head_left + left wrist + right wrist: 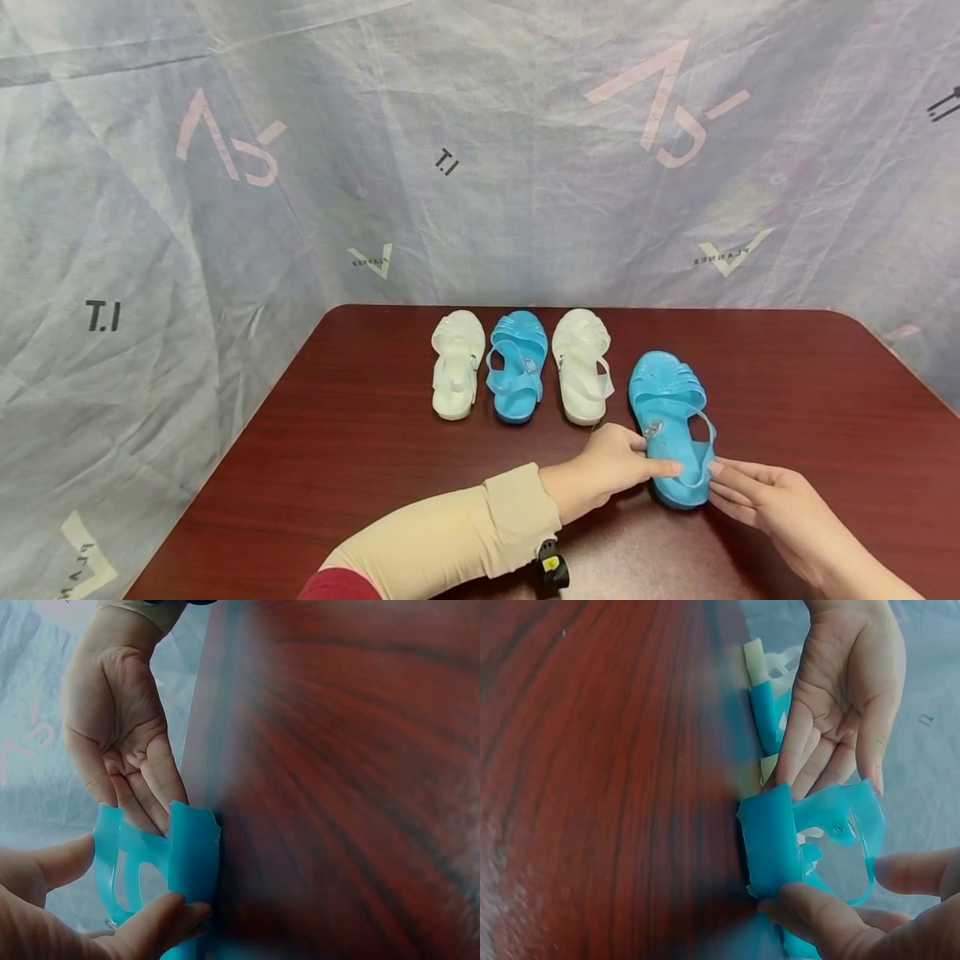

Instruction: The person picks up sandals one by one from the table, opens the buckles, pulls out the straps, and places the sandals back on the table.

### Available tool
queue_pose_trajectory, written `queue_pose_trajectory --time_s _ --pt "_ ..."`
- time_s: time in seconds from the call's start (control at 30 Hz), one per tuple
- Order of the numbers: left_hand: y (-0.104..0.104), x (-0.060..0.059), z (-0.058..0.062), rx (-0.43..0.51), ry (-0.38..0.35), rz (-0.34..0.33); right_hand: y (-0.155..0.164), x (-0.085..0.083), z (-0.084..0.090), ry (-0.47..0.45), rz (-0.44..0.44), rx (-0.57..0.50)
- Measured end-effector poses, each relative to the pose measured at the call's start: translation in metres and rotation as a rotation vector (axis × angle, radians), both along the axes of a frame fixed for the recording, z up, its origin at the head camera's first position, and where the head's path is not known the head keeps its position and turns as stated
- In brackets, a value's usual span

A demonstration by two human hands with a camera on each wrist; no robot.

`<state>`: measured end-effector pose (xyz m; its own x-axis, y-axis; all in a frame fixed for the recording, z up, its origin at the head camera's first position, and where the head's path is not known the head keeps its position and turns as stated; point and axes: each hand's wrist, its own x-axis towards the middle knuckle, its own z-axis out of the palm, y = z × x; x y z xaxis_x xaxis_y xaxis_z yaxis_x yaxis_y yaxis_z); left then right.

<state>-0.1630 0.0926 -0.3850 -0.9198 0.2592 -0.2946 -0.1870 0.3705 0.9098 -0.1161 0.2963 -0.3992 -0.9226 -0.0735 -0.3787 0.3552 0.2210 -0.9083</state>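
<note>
A blue sandal [682, 471] with a heel strap and a small buckle lies at the right of the row, heel toward me. Both hands touch its heel end from opposite sides. My left hand [611, 462] is at its left, with the thumb reaching over the heel and the other fingers along the side. At the right, my right hand [776, 508] has its thumb against the heel strap and its fingers beside the sole. In the right wrist view, the right fingers [810, 911] meet the edge of the sole [769, 840]. Some fingertips are hidden behind the sandal.
To the left stand a white sandal [581, 383], another blue sandal [517, 408] and a second white sandal [453, 400], side by side, toes toward the back. The dark red table [360, 400] ends at a printed grey cloth [480, 208].
</note>
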Motion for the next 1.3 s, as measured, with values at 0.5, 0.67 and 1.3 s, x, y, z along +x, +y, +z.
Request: queue_pose_trajectory --time_s 0.5,0.67,1.3 --pt "0.004 -0.009 0.002 -0.066 0.072 -0.001 -0.003 -0.01 0.008 0.02 0.012 0.021" --pt "0.006 -0.013 0.005 -0.1 0.079 0.003 -0.002 -0.014 0.007 0.033 0.03 0.028" --pt "0.021 -0.031 0.01 -0.237 0.101 -0.006 -0.006 -0.035 0.01 0.084 0.025 0.04"
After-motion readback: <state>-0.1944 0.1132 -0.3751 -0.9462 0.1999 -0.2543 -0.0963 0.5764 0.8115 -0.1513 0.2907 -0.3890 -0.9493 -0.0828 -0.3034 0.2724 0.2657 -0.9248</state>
